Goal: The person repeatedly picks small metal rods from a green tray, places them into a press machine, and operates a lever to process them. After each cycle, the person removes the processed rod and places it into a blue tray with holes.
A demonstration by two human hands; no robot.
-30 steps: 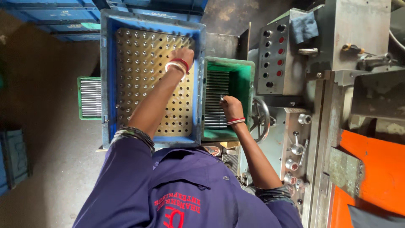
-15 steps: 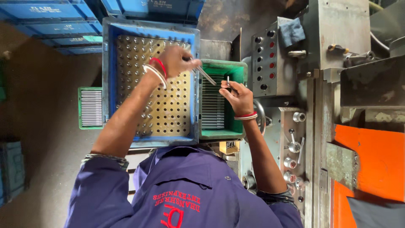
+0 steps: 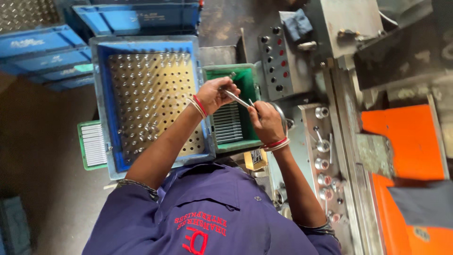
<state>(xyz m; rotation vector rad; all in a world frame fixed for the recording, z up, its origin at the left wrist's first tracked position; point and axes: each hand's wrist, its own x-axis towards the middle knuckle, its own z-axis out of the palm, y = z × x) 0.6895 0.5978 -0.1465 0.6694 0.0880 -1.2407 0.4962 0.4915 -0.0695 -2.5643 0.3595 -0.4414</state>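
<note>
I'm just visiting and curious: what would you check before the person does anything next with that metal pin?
1. Left hand has a grip on the metal pin: ok.
2. Right hand meets the pin's other end: ok.
3. Hands sit above the green bin, so a dropped pin would likely land inside: ok.
4. Free holes in the perforated tray: ok.
5. Pin surface free of defects: cannot tell.

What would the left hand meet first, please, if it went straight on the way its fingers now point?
The left hand holds a thin metal rod pointing toward the right hand. Going straight on, it would probably meet that hand first, above the green bin; depth is unclear.
</note>
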